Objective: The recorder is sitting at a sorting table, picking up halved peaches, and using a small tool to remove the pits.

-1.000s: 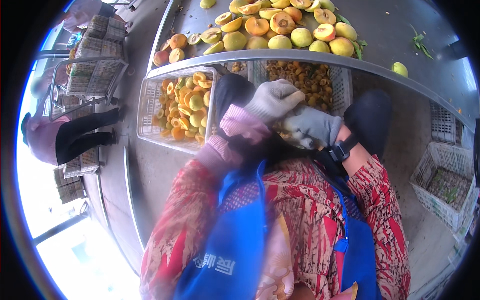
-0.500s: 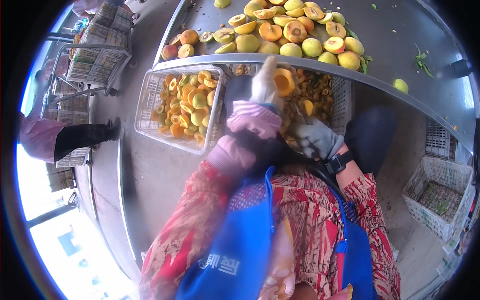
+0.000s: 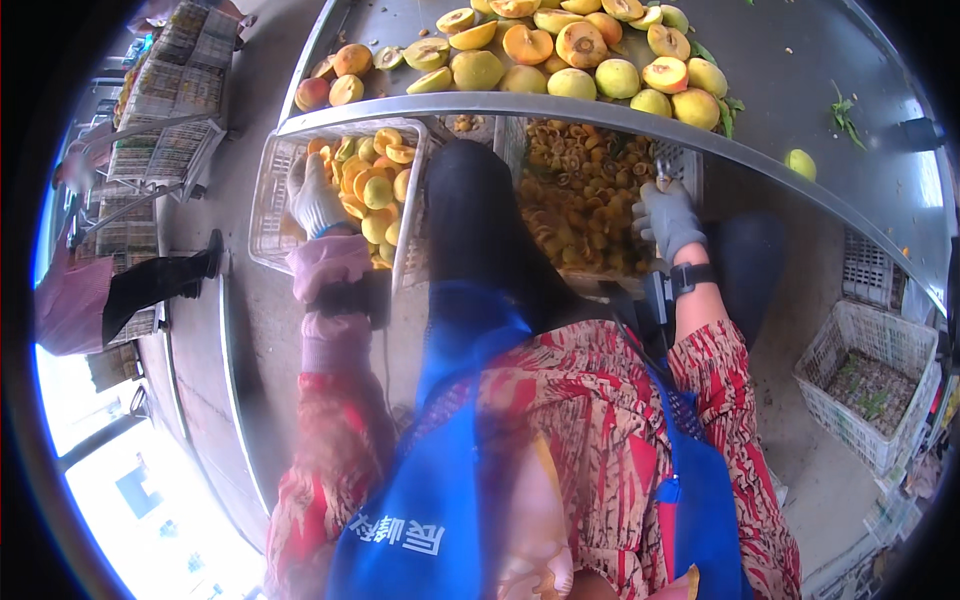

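My left hand [image 3: 318,203], in a white glove, reaches into the left side of a white plastic crate [image 3: 268,215]. Its fingers look spread, with no fruit visible in them, beside a heap of pitted yellow peach halves [image 3: 374,190]. My right hand [image 3: 668,218], in a grey glove, is closed around a small hand tool [image 3: 662,172] whose metal tip sticks out above the fist; its handle is hidden. That hand is over the right side of a second crate [image 3: 683,160], which holds brown peach pits and scraps [image 3: 585,190].
Above the crates runs the raised rim of a metal table [image 3: 500,101], bearing cut and whole peaches [image 3: 530,45] and loose leaves [image 3: 845,112]. Another crate [image 3: 868,385] stands on the floor at right. Far left, a person [image 3: 85,295] stands near a cart of stacked crates [image 3: 180,90].
My left hand has swung left from the pit crate to the peach crate; the peach half it held no longer shows in it. My right hand has moved up and right with the tool.
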A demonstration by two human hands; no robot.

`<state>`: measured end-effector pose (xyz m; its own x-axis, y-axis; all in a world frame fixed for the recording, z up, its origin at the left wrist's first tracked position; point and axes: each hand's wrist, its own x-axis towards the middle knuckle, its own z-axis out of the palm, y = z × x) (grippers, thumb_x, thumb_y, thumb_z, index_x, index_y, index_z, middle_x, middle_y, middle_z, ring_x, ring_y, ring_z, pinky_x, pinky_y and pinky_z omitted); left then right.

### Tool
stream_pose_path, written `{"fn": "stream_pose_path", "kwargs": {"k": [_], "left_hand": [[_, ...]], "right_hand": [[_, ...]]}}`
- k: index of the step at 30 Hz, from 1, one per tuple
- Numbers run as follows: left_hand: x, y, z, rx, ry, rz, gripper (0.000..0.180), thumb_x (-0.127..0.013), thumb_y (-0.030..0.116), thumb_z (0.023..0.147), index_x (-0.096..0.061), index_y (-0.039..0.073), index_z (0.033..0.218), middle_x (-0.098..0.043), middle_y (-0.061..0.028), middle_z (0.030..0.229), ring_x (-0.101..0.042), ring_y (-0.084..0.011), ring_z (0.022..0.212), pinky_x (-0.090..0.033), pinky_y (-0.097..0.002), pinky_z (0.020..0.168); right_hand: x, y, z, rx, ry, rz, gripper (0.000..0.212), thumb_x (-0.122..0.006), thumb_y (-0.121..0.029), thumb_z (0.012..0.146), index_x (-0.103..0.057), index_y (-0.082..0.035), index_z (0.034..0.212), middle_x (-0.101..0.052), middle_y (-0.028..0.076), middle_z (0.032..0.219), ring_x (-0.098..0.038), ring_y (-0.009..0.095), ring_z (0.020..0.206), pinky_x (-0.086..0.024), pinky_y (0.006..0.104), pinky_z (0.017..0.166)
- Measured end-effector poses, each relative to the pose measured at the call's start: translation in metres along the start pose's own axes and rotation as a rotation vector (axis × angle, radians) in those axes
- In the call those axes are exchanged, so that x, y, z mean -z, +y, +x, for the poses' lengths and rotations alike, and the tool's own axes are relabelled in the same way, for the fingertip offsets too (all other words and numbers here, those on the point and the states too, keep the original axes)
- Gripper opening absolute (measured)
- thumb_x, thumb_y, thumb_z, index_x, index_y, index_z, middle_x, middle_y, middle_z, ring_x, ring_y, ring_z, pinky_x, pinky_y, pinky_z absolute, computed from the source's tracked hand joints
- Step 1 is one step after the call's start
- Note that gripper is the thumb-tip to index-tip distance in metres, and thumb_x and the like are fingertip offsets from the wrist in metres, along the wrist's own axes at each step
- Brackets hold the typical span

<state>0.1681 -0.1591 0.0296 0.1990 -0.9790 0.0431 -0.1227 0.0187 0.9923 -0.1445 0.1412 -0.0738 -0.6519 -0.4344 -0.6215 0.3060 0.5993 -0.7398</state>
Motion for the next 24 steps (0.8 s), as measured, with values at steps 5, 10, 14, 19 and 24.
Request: {"fn": "stream_pose_path", "kwargs": {"k": [5,10,14,19,24], "left_hand": [[-0.063,0.025,-0.100,-0.141,-0.341,-0.147,0.029,-0.058,0.010,0.094,-0.062,0.000,0.122,-0.065,-0.0109,0.115,-0.062,-0.0185,0.103,-0.049,-0.0296,0.091],[-0.078,0.030,-0.127,-0.505,-0.479,0.429,0.023,-0.069,0.002,0.083,-0.070,0.000,0.107,-0.069,-0.0134,0.107,-0.066,-0.0226,0.098,-0.051,-0.0319,0.090],[-0.065,0.029,-0.118,-0.490,-0.457,0.499,0.027,-0.064,-0.002,0.085,-0.066,-0.001,0.112,-0.067,-0.0146,0.107,-0.065,-0.0246,0.099,-0.051,-0.0339,0.088],[-0.078,0.054,-0.114,-0.769,-0.464,0.523,0.038,-0.068,-0.006,0.073,-0.067,0.002,0.110,-0.067,-0.0161,0.108,-0.066,-0.0310,0.096,-0.053,-0.0383,0.082],[-0.176,0.075,-0.057,-0.710,-0.625,0.648,0.030,-0.066,0.018,0.086,-0.066,0.006,0.113,-0.067,-0.0188,0.106,-0.067,-0.0340,0.091,-0.053,-0.0391,0.079]], "right_hand": [[-0.028,0.101,0.096,0.850,-0.437,-1.655,0.031,-0.059,-0.029,0.091,-0.068,-0.005,0.108,-0.070,0.017,0.101,-0.070,0.032,0.091,-0.056,0.0412,0.076],[-0.073,0.151,0.115,0.440,-0.352,-1.177,0.028,-0.053,-0.017,0.088,-0.066,-0.003,0.109,-0.068,0.018,0.104,-0.067,0.035,0.096,-0.053,0.0447,0.083],[-0.072,0.102,0.115,0.549,-0.284,-1.131,0.031,-0.047,-0.018,0.092,-0.064,-0.006,0.115,-0.067,0.018,0.112,-0.065,0.034,0.102,-0.051,0.0441,0.088],[-0.068,0.053,0.129,0.641,-0.257,-1.208,0.030,-0.047,-0.018,0.093,-0.064,-0.005,0.113,-0.067,0.018,0.110,-0.064,0.033,0.101,-0.051,0.0437,0.089],[-0.084,0.084,0.131,0.688,-0.276,-1.300,0.028,-0.046,-0.017,0.094,-0.065,-0.004,0.111,-0.066,0.019,0.109,-0.064,0.032,0.100,-0.051,0.0434,0.089]]}}
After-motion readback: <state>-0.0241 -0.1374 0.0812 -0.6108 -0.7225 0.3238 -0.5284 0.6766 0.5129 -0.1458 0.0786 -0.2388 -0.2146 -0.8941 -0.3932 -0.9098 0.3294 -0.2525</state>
